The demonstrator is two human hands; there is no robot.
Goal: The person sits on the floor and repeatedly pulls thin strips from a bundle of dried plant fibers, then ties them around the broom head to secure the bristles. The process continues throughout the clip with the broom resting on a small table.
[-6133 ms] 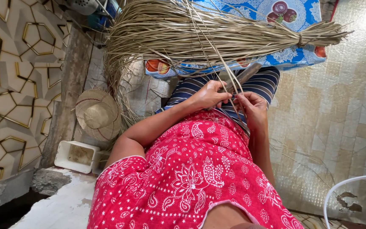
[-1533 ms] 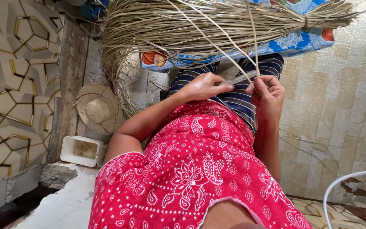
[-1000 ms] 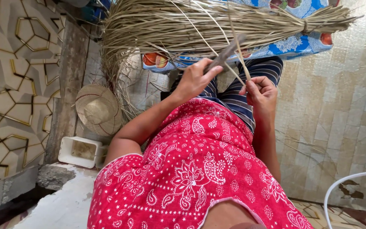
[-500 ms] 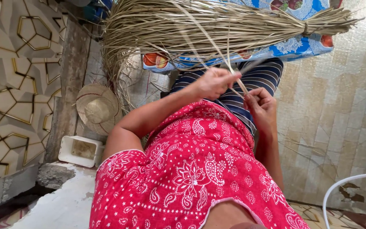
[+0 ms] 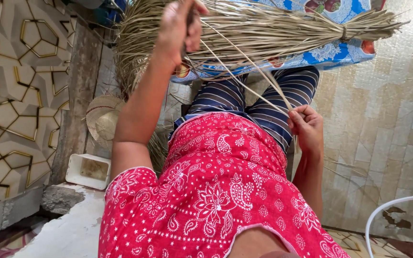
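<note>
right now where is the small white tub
In the head view the small white tub sits low on the left, on the floor under the straw hat, beside the person's left elbow.

Lower left: white rectangular tub (image 5: 88,170) on floor. Above it, woven straw hat (image 5: 102,120). Lower right: white cable (image 5: 392,205) arcing over tiled floor (image 5: 397,129).

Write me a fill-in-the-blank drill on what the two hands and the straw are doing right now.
1. The left hand is raised in front of the tied bundle of dry ____.
2. The right hand pinches thin strands above the ____ trousers.
3. By the wall sits a white ____ tub.
4. Beside the wooden post lies a woven ____.

Missing words: straw; striped; rectangular; hat
</note>
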